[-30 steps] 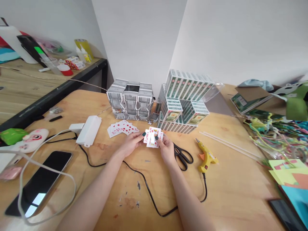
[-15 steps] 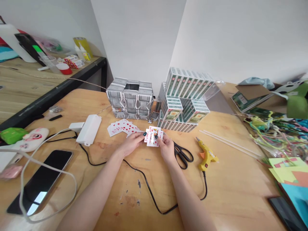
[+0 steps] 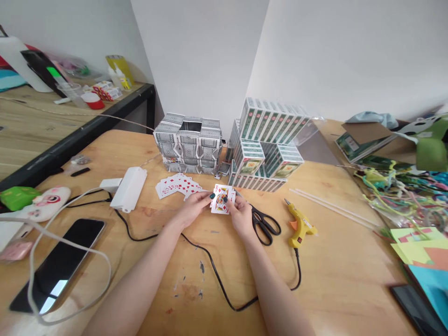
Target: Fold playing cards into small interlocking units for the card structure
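Between my two hands is a small bunch of playing cards (image 3: 221, 206), face up, with a king of diamonds on top. My left hand (image 3: 194, 206) pinches the cards' left edge, thumb on the face. From the right, my right hand (image 3: 242, 215) grips them with its thumb pressed on the king. Just beyond my left hand, a fan of red-suited cards (image 3: 178, 184) lies face up on the table. Behind it stands a boxy structure built of grey-backed cards (image 3: 189, 144). Black scissors (image 3: 266, 225) lie right beside my right hand.
Stacked card boxes (image 3: 266, 154) stand behind the cards. A yellow glue gun (image 3: 299, 225) and clear glue sticks (image 3: 332, 208) lie to the right; the gun's black cord (image 3: 217, 270) passes under my forearms. A white power block (image 3: 129, 189) and a phone (image 3: 59, 263) lie left.
The king of diamonds has shifted slightly left over the cards beneath, covering more of the left one. Both hands keep their hold with only small finger movements.
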A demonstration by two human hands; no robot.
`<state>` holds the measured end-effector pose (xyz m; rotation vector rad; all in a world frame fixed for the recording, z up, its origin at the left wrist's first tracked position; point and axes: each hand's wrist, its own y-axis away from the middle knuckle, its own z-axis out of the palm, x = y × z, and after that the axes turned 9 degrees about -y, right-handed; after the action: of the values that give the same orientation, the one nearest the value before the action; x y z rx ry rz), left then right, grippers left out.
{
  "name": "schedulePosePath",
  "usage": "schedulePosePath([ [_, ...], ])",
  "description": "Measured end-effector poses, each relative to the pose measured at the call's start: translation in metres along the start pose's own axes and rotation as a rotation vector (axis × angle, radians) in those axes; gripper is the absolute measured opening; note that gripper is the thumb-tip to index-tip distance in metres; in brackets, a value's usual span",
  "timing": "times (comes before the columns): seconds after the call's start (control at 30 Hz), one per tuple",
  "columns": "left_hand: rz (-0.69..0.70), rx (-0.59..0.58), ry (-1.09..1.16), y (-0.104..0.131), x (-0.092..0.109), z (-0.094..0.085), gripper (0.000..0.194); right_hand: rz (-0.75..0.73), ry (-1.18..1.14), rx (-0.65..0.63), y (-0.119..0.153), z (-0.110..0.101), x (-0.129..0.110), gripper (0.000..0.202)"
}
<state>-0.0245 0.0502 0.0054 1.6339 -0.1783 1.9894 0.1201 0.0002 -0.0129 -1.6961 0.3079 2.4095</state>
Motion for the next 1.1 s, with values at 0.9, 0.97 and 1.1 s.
schedulePosePath([
  [0.9, -0.023, 0.069, 0.009, -0.0017, 0.0007, 0.0020, 0.031, -0.005, -0.028, -0.011, 0.0024, 0.0042, -0.0021, 0.026],
  [0.97, -0.029, 0.079, 0.013, -0.0015, 0.0012, 0.0023, 0.031, 0.002, -0.030, -0.010, 0.0022, 0.0040, -0.0022, 0.026],
  [1.1, -0.043, 0.091, 0.011, -0.0008, 0.0023, 0.0026, 0.029, 0.014, -0.031, -0.010, 0.0018, 0.0030, -0.0014, 0.026],
])
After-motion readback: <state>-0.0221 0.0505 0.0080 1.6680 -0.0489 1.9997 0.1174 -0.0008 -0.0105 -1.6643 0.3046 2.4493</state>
